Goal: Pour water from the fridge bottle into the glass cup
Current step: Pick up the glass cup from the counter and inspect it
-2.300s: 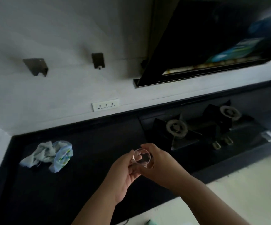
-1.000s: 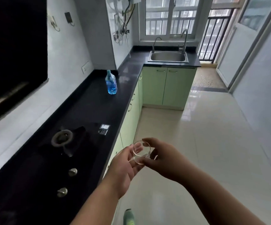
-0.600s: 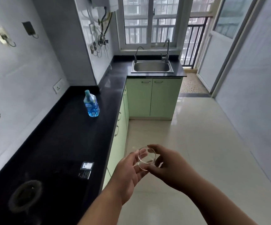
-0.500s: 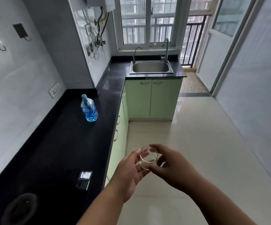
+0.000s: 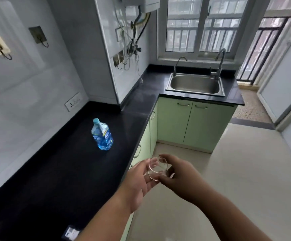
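We have turned from the stove and walked along the black counter; the capped bottle now stands nearer on it, left of and beyond our glass cup, still grasped by left hand and right hand. Pouring not begun.

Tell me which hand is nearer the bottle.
Left. The left hand holds the glass on the bottle's side; the right hand is across the glass, farther off.

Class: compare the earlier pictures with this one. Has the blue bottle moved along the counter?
No. The blue bottle stands at the same spot on the black counter, near the wall socket; only the camera moved.
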The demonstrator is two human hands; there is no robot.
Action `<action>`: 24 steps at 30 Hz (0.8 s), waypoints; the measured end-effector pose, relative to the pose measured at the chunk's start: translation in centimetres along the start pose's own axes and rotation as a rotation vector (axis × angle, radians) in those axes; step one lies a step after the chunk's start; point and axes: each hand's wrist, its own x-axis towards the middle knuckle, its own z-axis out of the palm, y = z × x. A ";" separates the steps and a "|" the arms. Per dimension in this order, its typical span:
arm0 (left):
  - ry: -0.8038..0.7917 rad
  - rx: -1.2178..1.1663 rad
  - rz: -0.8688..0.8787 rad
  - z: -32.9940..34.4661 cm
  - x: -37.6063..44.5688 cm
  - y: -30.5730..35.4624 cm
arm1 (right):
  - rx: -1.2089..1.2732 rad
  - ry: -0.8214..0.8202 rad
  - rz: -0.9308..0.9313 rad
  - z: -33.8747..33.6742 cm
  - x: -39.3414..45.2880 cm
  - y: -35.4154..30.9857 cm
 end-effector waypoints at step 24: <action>0.448 -0.400 0.158 -11.2 19.0 8.9 | -0.175 -0.586 -0.448 8.2 33.9 -4.3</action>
